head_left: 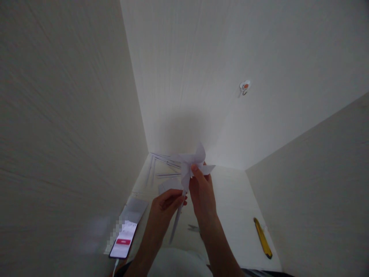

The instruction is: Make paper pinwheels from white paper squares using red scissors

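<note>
A white paper pinwheel [188, 161] with curled blades is held up in front of me over the white surface. My right hand [201, 188] grips it near the centre, the thumb pressed on the middle and the other fingers mostly hidden behind the blades. Just below, my left hand [170, 202] pinches a thin white paper stick [176, 223], which slants down toward me. The stick's upper end meets the pinwheel's lower blade; whether the two are joined I cannot tell.
Several thin paper strips or sticks [168, 175] lie at the back left, near a folded white paper [167, 186]. A lit phone [123, 240] with a cable rests at the left. Scissors [193, 228] lie beneath my hands. A yellow cutter [263, 238] is at the right. Walls enclose the surface; one carries a hook [245, 87].
</note>
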`<state>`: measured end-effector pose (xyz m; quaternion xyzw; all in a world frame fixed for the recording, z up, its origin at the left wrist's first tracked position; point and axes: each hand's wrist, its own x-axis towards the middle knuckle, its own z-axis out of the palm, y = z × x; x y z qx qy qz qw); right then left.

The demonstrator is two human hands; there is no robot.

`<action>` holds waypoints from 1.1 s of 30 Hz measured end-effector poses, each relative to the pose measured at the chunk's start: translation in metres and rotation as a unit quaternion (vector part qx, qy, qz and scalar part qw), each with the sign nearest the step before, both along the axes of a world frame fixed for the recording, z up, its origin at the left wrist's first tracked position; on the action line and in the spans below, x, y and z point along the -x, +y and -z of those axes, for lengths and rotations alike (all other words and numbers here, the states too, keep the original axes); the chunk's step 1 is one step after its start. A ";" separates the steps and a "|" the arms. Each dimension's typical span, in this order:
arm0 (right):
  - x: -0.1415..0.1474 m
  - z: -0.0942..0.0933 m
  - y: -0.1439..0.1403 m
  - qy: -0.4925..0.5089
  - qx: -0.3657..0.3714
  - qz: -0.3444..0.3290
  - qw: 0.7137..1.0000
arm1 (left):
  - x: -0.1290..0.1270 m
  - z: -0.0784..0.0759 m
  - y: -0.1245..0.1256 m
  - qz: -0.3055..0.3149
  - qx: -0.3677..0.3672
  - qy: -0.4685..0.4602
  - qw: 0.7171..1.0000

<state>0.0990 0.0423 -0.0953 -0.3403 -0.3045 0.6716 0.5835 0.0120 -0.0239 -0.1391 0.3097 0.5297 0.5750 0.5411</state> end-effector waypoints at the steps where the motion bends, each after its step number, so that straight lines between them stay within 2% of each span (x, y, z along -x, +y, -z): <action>1: 0.000 0.000 0.000 0.004 0.001 0.001 1.000 | -0.001 -0.001 0.000 -0.002 0.001 -0.002 1.000; 13: -0.006 0.002 -0.001 0.029 -0.025 -0.033 0.999 | 0.001 0.002 -0.001 0.002 -0.001 0.000 1.000; 17: -0.017 0.008 0.002 -0.024 -0.075 -0.049 0.996 | 0.005 0.002 -0.002 -0.014 -0.001 0.008 1.000; 21: -0.028 0.013 0.008 -0.093 -0.129 -0.027 0.987 | 0.009 0.006 -0.001 -0.039 -0.002 0.009 0.999; 25: -0.035 0.009 0.010 -0.112 -0.174 -0.006 0.978 | 0.010 0.009 0.002 -0.061 0.001 0.002 0.998; 29: -0.040 0.011 0.011 -0.168 -0.194 -0.068 0.964 | 0.010 0.008 0.003 -0.073 -0.003 -0.011 0.997; 33: -0.043 0.038 0.004 -0.245 -0.166 -0.188 0.937 | 0.013 0.008 0.005 -0.075 -0.010 -0.019 0.997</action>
